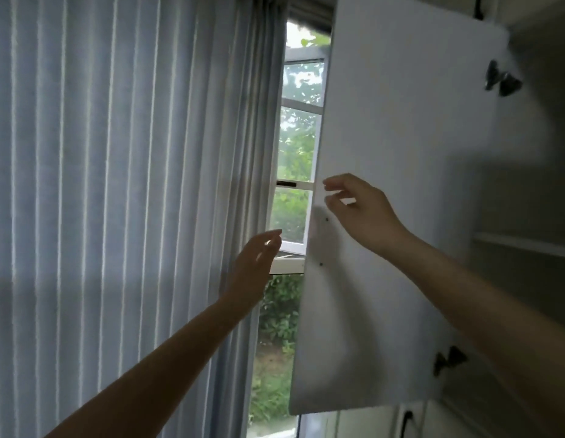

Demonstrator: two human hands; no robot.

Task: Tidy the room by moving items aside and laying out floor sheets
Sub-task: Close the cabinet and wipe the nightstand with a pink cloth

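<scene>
A white cabinet door [401, 153] hangs swung open toward me, its inner face showing two dark hinges. My right hand [360, 210] is raised against that inner face near its free left edge, fingers loosely bent, gripping nothing I can see. My left hand [255, 267] reaches up with straight fingers toward the gap between the curtain and the door's edge, touching neither clearly. No floor sheets are in view.
A pale blue pleated curtain [117, 200] covers the left half. Behind the gap is a window [297, 172] with a white frame and greenery outside. A cabinet shelf [524, 245] shows at right; a dark handle [407, 422] sits below.
</scene>
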